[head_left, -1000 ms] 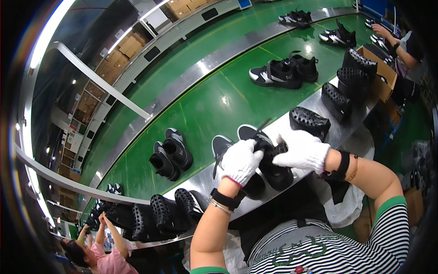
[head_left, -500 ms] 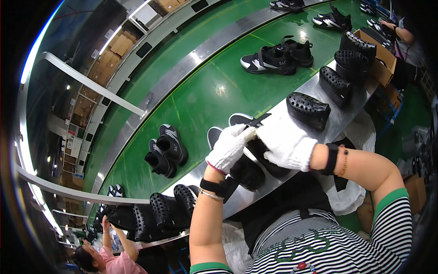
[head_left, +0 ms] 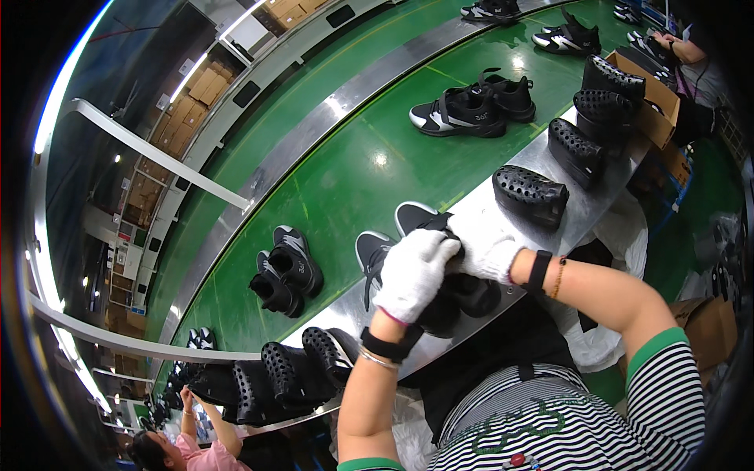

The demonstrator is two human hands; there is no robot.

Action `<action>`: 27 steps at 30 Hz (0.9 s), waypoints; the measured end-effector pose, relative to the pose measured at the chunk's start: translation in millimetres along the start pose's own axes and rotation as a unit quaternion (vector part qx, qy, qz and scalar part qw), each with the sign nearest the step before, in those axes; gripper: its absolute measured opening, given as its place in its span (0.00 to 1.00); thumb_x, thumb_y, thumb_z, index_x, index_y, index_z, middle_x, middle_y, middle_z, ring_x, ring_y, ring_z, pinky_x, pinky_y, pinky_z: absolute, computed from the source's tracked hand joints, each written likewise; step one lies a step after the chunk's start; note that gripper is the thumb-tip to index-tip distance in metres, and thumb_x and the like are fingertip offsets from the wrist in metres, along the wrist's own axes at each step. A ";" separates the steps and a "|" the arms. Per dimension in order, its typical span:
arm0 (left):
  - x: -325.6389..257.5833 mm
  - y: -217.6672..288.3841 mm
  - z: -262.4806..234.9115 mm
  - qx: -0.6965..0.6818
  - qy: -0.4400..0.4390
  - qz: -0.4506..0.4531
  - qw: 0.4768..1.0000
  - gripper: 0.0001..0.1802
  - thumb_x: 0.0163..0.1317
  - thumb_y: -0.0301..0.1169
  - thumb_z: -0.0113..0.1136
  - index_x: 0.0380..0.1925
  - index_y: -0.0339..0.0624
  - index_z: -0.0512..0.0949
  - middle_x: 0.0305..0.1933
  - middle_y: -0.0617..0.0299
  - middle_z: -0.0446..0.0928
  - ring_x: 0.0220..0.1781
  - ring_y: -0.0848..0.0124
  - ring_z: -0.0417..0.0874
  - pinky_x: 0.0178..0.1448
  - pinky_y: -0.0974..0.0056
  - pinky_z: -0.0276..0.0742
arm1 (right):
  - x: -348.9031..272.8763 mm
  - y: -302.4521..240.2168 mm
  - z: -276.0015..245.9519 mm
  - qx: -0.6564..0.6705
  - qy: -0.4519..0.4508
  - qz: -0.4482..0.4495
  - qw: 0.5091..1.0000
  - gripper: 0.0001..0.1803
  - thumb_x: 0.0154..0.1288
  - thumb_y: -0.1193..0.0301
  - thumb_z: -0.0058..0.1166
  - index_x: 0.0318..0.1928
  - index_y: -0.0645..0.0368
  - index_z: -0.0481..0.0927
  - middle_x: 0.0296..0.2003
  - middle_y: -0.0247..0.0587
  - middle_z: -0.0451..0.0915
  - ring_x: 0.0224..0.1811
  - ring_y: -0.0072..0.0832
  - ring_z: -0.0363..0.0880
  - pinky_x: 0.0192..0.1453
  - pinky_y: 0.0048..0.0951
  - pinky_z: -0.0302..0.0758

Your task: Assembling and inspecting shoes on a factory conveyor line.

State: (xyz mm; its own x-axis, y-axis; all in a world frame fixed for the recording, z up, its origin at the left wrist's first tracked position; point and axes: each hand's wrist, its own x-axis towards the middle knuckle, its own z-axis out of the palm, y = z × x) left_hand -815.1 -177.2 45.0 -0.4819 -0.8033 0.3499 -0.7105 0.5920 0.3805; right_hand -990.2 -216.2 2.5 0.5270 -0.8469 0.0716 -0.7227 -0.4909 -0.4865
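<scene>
A pair of black sneakers with pale-edged toes lies side by side in front of me on the metal ledge. My left hand (head_left: 416, 275), in a white knitted glove, is closed with its fingertips at the upper of the right-hand sneaker (head_left: 418, 217). Opposite it my right hand (head_left: 485, 245), gloved the same way, is closed on that sneaker's other side near the strap. Both hands cover most of its middle, so the exact grip is hidden. Beside it, the left-hand sneaker (head_left: 372, 251) is partly behind my left hand, a loose black strap hanging along its side.
Black perforated shoe forms (head_left: 531, 196) stand along the metal ledge (head_left: 487, 210) on both sides of me. Beyond it runs a green conveyor (head_left: 345, 184) carrying several sneaker pairs (head_left: 459, 110). An open carton (head_left: 660, 106) sits far right. Other people work at lower left and upper right.
The black strap my hands held stretched out to the right no longer sticks out. My left hand has moved right and down, and my right hand has drawn in closer over the sneaker.
</scene>
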 end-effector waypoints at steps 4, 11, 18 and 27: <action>-11.7 3.4 5.5 -0.105 0.021 -0.178 0.978 0.14 0.67 0.39 0.63 0.41 0.39 0.85 0.42 0.52 0.84 0.43 0.56 0.83 0.52 0.58 0.78 | -0.7 4.8 15.0 0.031 0.007 0.019 0.999 0.30 0.56 0.47 0.65 0.44 0.61 0.76 0.41 0.54 0.81 0.45 0.51 0.80 0.51 0.46 0.75; -5.2 -11.6 -3.5 -0.301 0.005 -0.314 0.901 0.14 0.69 0.39 0.61 0.39 0.38 0.86 0.34 0.66 0.82 0.32 0.77 0.76 0.39 0.69 0.73 | -15.3 -0.8 10.9 0.049 0.088 -0.031 0.994 0.26 0.61 0.53 0.60 0.52 0.59 0.76 0.43 0.54 0.81 0.50 0.53 0.78 0.57 0.51 0.71; -4.8 -14.0 1.1 -0.255 0.020 -0.290 0.922 0.15 0.69 0.39 0.62 0.40 0.36 0.85 0.34 0.64 0.81 0.33 0.76 0.76 0.38 0.68 0.72 | -2.6 16.0 12.3 0.119 0.119 -0.060 0.984 0.19 0.62 0.65 0.54 0.53 0.56 0.79 0.39 0.51 0.83 0.43 0.49 0.82 0.50 0.47 0.77; -29.7 28.2 18.7 0.091 0.082 -0.158 0.980 0.19 0.59 0.39 0.70 0.46 0.42 0.80 0.39 0.49 0.81 0.44 0.50 0.82 0.51 0.54 0.78 | -35.5 5.2 11.9 0.105 0.184 -0.127 0.969 0.13 0.57 0.72 0.60 0.44 0.59 0.81 0.37 0.50 0.80 0.45 0.48 0.80 0.53 0.45 0.76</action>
State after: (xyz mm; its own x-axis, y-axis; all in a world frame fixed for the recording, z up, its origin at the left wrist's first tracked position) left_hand -830.5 -137.9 29.4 -0.1449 -0.9147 0.3773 -0.8976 0.2820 0.3388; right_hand -1007.4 -186.2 -13.0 0.4522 -0.7388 0.4997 -0.4628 -0.6733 -0.5766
